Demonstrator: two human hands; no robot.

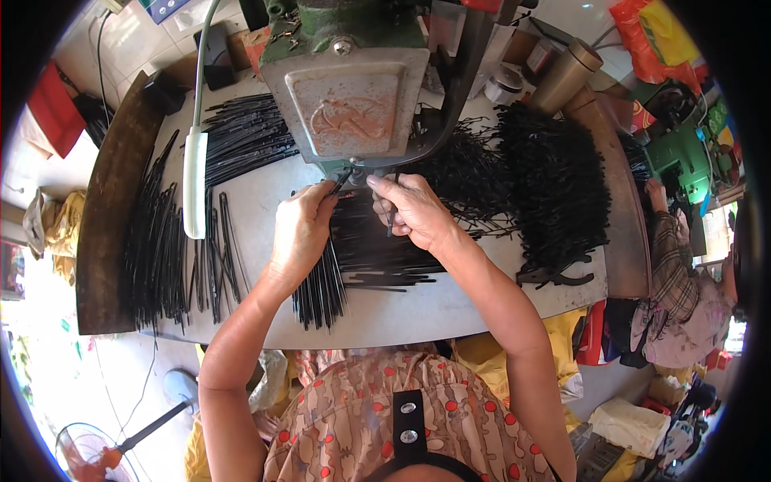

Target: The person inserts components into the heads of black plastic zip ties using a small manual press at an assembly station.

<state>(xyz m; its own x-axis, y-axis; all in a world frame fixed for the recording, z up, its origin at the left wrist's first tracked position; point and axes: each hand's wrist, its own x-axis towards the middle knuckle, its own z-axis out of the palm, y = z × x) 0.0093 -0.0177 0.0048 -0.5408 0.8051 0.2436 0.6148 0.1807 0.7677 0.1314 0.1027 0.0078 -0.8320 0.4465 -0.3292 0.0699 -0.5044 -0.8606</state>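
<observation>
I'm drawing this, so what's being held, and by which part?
Right grip: a thin black strip, partway along, ends showing above and below. Left grip: a dark piece; which part, I can't tell.

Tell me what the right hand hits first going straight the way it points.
The right hand would likely meet the machine first, near its lower end; depth is unclear, so it might pass beneath.

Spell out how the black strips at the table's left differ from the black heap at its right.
The left strips look straight; the right heap looks crooked and tangled. The table shows between some left strips, while the right heap covers it densely. Both are black and lie on the table.
</observation>
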